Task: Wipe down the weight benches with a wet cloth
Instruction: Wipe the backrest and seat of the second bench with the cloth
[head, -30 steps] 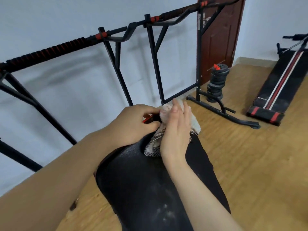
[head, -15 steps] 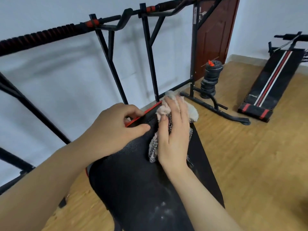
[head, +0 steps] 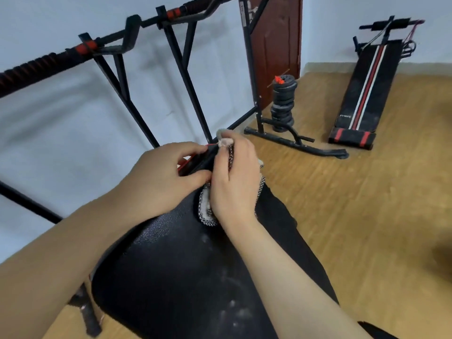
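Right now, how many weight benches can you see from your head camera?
2. One black bench right below, where the right hand holds the cloth; one striped bench at far right on the floor. More may sit out of view.

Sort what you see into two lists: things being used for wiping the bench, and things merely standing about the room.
In use:
black bench
cloth
left hand, gripping the bench edge
right hand, holding the cloth on the bench

Standing about:
pull-up frame
stack of weight plates
striped sit-up bench (untouched, perhaps due later)
brown door
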